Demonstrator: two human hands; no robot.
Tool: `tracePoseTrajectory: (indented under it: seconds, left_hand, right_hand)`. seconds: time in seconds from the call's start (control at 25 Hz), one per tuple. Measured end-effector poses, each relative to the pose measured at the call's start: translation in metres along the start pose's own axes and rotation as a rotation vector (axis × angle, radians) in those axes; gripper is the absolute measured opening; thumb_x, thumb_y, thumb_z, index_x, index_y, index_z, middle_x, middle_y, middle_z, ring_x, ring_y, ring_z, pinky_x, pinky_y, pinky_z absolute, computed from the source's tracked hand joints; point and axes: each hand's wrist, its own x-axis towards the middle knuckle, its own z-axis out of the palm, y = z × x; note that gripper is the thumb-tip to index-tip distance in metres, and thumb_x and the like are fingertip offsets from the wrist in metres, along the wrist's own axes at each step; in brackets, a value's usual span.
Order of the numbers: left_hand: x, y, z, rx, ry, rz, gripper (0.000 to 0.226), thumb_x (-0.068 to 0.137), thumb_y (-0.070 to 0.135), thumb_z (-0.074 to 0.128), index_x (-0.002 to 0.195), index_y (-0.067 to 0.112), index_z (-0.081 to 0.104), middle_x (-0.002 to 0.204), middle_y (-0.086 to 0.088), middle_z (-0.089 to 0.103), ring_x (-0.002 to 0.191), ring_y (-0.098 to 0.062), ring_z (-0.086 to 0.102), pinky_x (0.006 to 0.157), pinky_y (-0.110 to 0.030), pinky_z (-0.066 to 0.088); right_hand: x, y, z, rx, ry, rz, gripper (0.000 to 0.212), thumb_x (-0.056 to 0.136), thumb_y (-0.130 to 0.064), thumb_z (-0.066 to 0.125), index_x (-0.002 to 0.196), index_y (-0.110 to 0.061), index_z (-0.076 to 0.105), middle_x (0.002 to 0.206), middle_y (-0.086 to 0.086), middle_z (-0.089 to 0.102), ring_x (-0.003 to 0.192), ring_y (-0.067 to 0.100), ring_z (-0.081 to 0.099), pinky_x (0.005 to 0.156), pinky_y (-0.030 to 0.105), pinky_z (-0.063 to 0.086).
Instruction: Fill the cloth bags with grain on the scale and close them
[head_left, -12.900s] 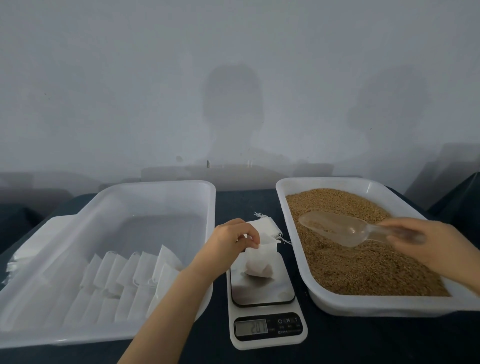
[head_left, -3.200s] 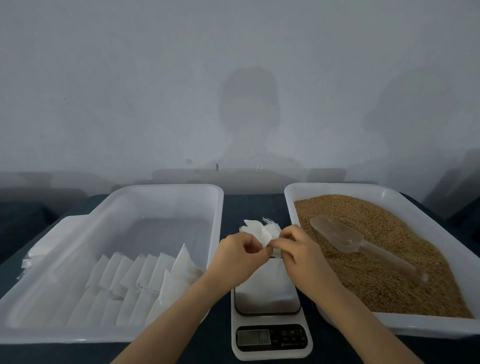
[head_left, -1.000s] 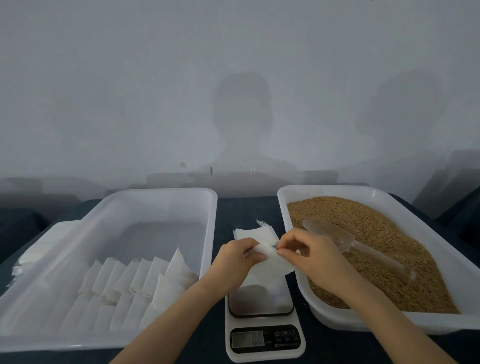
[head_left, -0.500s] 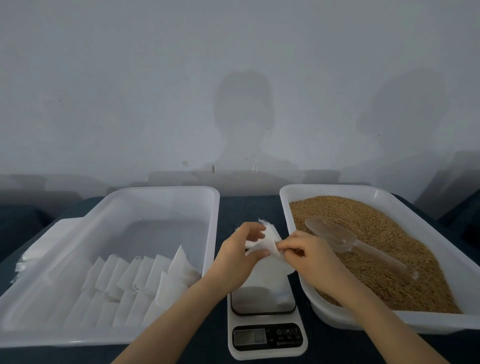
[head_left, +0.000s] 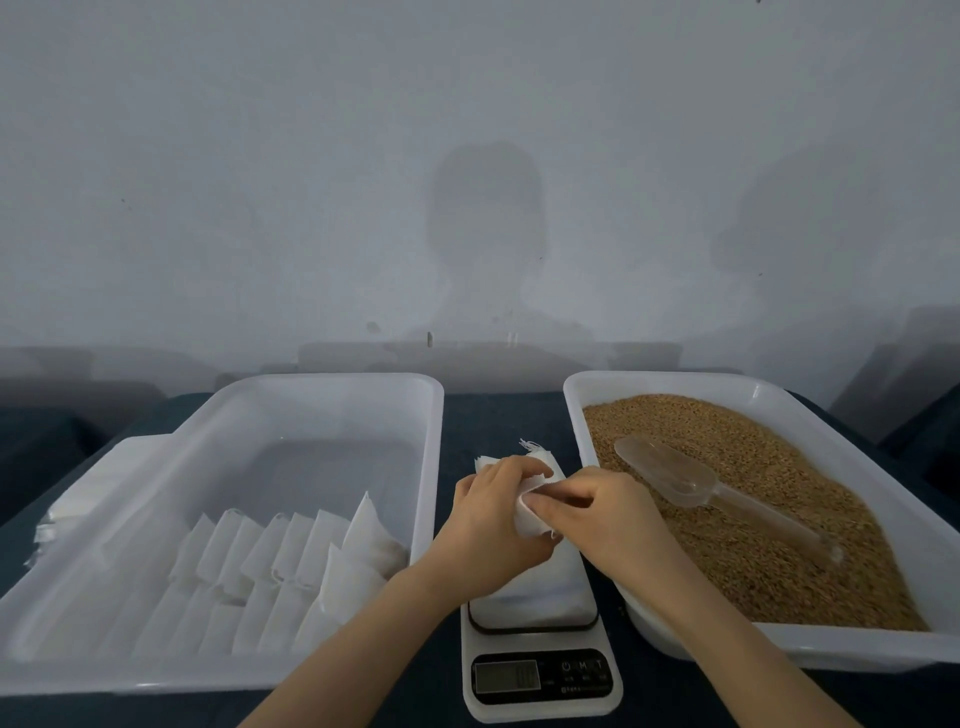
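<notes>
Smooth white plastic tub (head_left: 332, 395) of flat cloth pouches (head_left: 291, 561) left of the hands, left hand (head_left: 491, 525) and right hand (head_left: 597, 512) pinching a soft white cloth bag (head_left: 535, 512) over the scale (head_left: 540, 670), clear scoop (head_left: 680, 478) on coarse brown grain (head_left: 753, 519) to their right.

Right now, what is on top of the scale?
A white bag sits on the scale, and the left hand and right hand grip its top. The hands cover its mouth, and the cloth hides what is inside.
</notes>
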Motion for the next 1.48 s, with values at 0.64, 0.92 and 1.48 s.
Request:
tracePoseTrajectory:
  seconds: [0.64,0.92,1.48]
  left_hand:
    - [0.005,-0.010,-0.001,-0.142,-0.251,-0.263,0.064,0.072,0.041,0.078,0.120,0.038,0.036,0.104,0.021,0.046,0.085,0.000,0.054,0.057,-0.008,0.041]
    - [0.004,-0.007,-0.003,-0.145,-0.272,-0.262,0.067,0.074,0.040,0.078,0.125,0.034,0.036,0.115,0.012,0.049,0.095,-0.009,0.055,0.068,-0.012,0.044]
    - [0.004,-0.008,-0.003,-0.169,-0.260,-0.262,0.074,0.074,0.040,0.079,0.133,0.031,0.035,0.128,0.007,0.049,0.104,-0.012,0.054,0.086,-0.021,0.049]
  right_hand:
    - [0.022,0.118,-0.100,-0.945,0.005,0.377,0.021,0.087,-0.052,0.054,0.091,-0.033,0.062,0.094,-0.011,0.062,0.100,0.014,0.054,0.098,0.041,0.032]
    - [0.025,0.119,-0.131,-1.199,0.316,0.180,0.028,0.091,-0.032,0.053,0.118,-0.040,0.059,0.099,-0.005,0.065,0.098,0.020,0.055,0.097,0.043,0.024]
    - [0.063,0.124,-0.088,-0.921,0.118,0.345,0.025,0.093,-0.032,0.053,0.113,-0.047,0.060,0.097,-0.011,0.067,0.102,0.017,0.055,0.098,0.042,0.027]
